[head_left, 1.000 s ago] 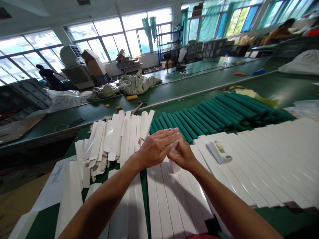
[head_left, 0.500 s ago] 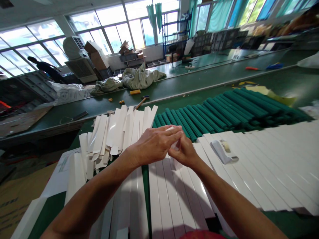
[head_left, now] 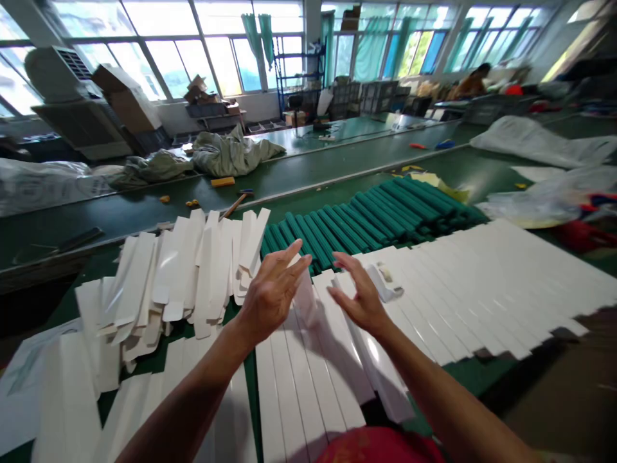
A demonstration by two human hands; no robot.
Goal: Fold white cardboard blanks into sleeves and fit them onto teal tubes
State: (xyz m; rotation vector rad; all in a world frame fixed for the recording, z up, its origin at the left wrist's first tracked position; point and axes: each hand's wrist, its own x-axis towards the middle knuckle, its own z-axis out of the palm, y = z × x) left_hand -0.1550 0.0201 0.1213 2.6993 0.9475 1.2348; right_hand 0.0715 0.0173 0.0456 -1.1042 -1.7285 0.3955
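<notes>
From my remote seat, the glossy white strips [head_left: 434, 289] fill most of my feed, their overlapping edges making a stepped pattern of thin grey lines. Just beyond them runs a ribbed band of dark teal-green bars [head_left: 366, 218], and a flatter green shows from the bench [head_left: 475, 373] beneath them. Below the strips, nearest my view, sits a patch of vivid red cloth [head_left: 380, 447]. Far past them I can pick out a yellow block [head_left: 222, 182], olive-grey sacks [head_left: 231, 154] and teal curtains [head_left: 371, 48].
</notes>
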